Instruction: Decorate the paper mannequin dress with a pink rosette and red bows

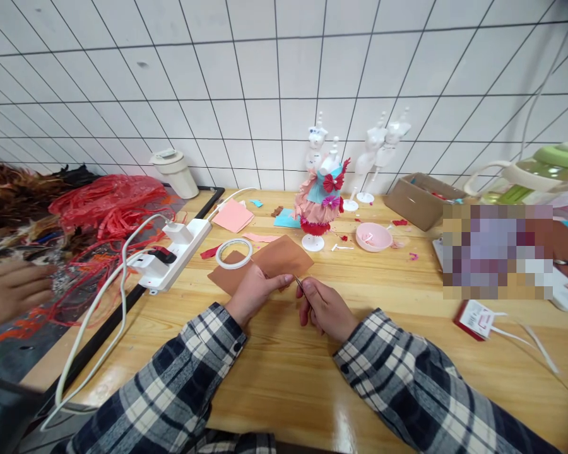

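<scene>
My left hand (257, 291) pinches a brown sheet (284, 257), perhaps crepe paper, between thumb and fingers. My right hand (325, 308) is closed around a thin dark metal tool (301, 285) that looks like tweezers; its tip meets the sheet's right edge near my left thumb. Under and left of the held sheet lies another brown sheet (222, 275), with a roll of white tape (234, 253) on top. Just beyond my hands stands a small mannequin in a ruffled pink and blue paper dress (322, 195) with red bows.
White mannequins (375, 142) stand by the tiled wall. A pink bowl (373, 236), paper scraps and a cardboard box (419, 200) lie to the right. A power strip (177, 255) with cables sits left. Another person's hand (14, 293) reaches among red plastic and feathers at far left.
</scene>
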`<action>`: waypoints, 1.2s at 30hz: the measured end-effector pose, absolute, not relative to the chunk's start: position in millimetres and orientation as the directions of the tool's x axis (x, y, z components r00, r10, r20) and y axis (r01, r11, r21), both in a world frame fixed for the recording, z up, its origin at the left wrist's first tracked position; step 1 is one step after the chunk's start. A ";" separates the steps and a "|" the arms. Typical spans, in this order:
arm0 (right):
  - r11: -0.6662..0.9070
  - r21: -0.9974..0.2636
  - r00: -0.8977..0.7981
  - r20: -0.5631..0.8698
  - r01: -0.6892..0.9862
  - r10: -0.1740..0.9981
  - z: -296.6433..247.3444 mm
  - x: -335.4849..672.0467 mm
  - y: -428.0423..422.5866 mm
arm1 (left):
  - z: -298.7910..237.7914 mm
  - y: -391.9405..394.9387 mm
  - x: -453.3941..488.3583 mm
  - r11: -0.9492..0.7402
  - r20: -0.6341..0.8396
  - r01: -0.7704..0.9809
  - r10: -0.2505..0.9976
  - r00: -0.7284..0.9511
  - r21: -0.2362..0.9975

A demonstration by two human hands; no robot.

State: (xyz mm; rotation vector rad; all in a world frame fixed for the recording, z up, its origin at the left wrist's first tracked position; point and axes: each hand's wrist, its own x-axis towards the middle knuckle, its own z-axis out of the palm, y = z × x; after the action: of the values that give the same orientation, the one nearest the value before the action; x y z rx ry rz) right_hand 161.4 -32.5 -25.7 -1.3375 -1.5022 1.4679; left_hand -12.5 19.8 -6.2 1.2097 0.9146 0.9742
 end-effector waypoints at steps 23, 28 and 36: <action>-0.082 -0.952 -0.201 -0.146 0.294 0.969 -16.3 160.8 -28.2 | -4.1 19.2 -8.8 0.089 -0.058 -0.109 0.964 0.260 0.990; -0.095 -0.954 -0.219 -0.161 0.284 0.962 -17.1 161.2 -29.7 | -4.3 19.5 -8.8 0.069 -0.036 -0.117 0.965 0.261 0.991; -0.074 -0.957 -0.232 -0.143 0.280 0.962 -17.4 161.2 -31.5 | -2.9 16.8 -7.8 0.039 -0.004 -0.084 0.926 0.379 0.996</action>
State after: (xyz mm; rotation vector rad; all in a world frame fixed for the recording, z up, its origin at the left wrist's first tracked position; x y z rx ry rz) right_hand 161.2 -31.5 -17.4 -1.3662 -1.5510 1.3418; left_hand -7.8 16.8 -2.9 1.2868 0.8682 0.9469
